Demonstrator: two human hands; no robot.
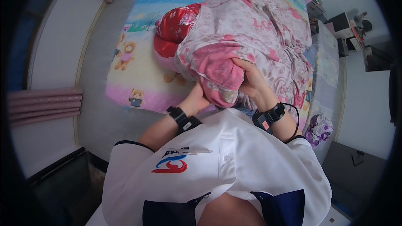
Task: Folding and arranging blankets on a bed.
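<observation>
A pink-and-white floral duvet cover (232,22) lies rumpled across the bed in front of me. One bunched part of it, mostly pink, is held up close to my body between both hands. My right hand (252,78) grips the bunch from its right side, thumb on top. At the lower left side, my left hand (198,98) holds it too, its fingers partly hidden behind the fabric. A shiny red quilt (176,28) with a printed pattern sticks out from the left edge of the cover. How much of the quilt is inside the cover is hidden.
The bed has a teddy-bear-print sheet (141,78). A purple-and-white cloth bundle (319,129) lies to the right. Pink curtains (45,105) hang at the left wall. Cluttered furniture (342,26) stands at the far right. Each wrist wears a black strapped device (268,117).
</observation>
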